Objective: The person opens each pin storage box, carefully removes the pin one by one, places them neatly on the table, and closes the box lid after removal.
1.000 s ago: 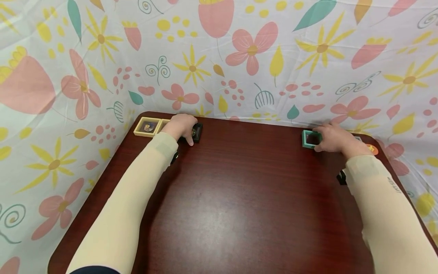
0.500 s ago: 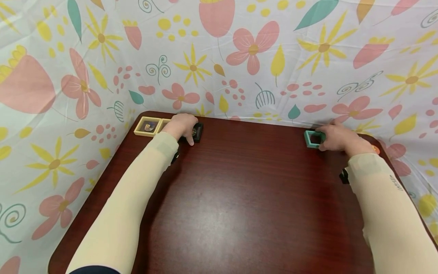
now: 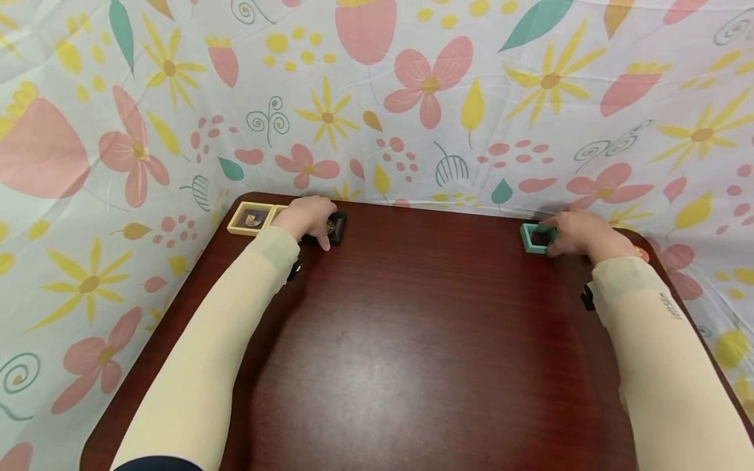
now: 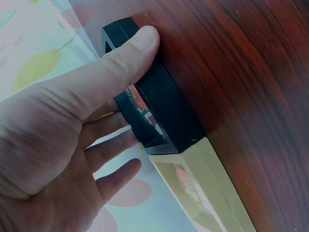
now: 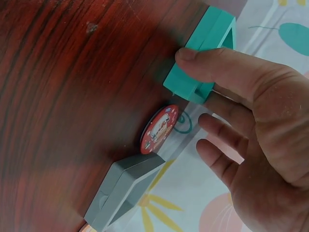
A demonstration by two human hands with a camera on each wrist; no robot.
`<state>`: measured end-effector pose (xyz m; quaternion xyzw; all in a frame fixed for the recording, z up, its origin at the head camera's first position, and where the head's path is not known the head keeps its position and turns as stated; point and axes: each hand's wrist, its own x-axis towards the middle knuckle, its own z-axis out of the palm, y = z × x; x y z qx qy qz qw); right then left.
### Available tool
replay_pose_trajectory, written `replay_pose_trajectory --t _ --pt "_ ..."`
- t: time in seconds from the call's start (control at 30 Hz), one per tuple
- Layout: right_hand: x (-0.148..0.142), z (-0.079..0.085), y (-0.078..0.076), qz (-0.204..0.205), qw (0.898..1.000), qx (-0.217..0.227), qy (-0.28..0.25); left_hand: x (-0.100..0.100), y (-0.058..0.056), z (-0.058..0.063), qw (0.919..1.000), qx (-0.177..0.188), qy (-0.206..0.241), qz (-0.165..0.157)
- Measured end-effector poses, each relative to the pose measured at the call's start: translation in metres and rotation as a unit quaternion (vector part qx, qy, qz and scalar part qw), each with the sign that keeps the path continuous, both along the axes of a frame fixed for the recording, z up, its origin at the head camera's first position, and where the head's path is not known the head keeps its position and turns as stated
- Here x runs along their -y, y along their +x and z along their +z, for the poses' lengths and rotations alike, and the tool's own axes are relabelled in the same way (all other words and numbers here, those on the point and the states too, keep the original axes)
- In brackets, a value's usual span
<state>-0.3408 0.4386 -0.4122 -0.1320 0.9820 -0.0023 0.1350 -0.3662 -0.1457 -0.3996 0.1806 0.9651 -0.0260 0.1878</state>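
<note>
At the back left of the table, my left hand (image 3: pixel 307 217) grips a black display frame (image 3: pixel 338 230). The left wrist view has its thumb across the front side of this black frame (image 4: pixel 176 113) and fingers behind. A cream frame (image 4: pixel 215 181) adjoins the black one. On the back right, my right hand (image 3: pixel 580 235) pinches a teal frame (image 3: pixel 535 249), thumb on its front side, a finger behind. A red round badge (image 5: pixel 160 128) and a grey frame (image 5: pixel 108 186) stand beside it in the right wrist view; the hand hides them from the head view.
Another cream frame (image 3: pixel 250 219) with a small round piece inside lies at the far left corner. An orange disc (image 3: pixel 643 254) shows behind the right wrist. Flowered cloth (image 3: pixel 430 85) hangs right behind the dark red table (image 3: pixel 412 314).
My right hand has shifted slightly right at the teal frame, covering the grey edge and more of the orange disc. The left hand stays on the black frame; the head view has shifted a little.
</note>
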Motion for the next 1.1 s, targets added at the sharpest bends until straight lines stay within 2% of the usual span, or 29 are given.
replay_pose_trajectory --t 0.13,0.27,0.4,0.57,0.8,0.93,1.1 --pt "0.004 0.0 0.0 -0.006 1.0 0.006 0.005 0.003 0.001 -0.002 0.9999 0.003 0.004 -0.011" --pt "0.004 0.0 -0.001 -0.008 1.0 0.01 0.004 0.003 0.004 -0.006 0.9992 0.005 0.031 -0.023" --pt "0.004 0.001 -0.003 -0.01 1.0 0.01 0.0 -0.013 0.015 -0.009 0.9969 -0.019 0.059 -0.048" --pt "0.005 0.002 -0.004 -0.015 1.0 0.009 0.003 -0.049 0.039 -0.015 0.9905 -0.064 0.073 -0.097" --pt "0.003 0.001 -0.003 -0.014 1.0 0.008 0.003 -0.094 0.08 -0.024 0.9824 -0.075 0.066 -0.158" --pt "0.002 -0.001 -0.003 -0.016 1.0 0.009 0.002 -0.11 0.102 -0.026 0.978 -0.073 0.061 -0.186" --pt "0.001 -0.003 -0.003 -0.019 1.0 0.001 0.005 -0.121 0.125 -0.029 0.971 -0.084 0.067 -0.214"
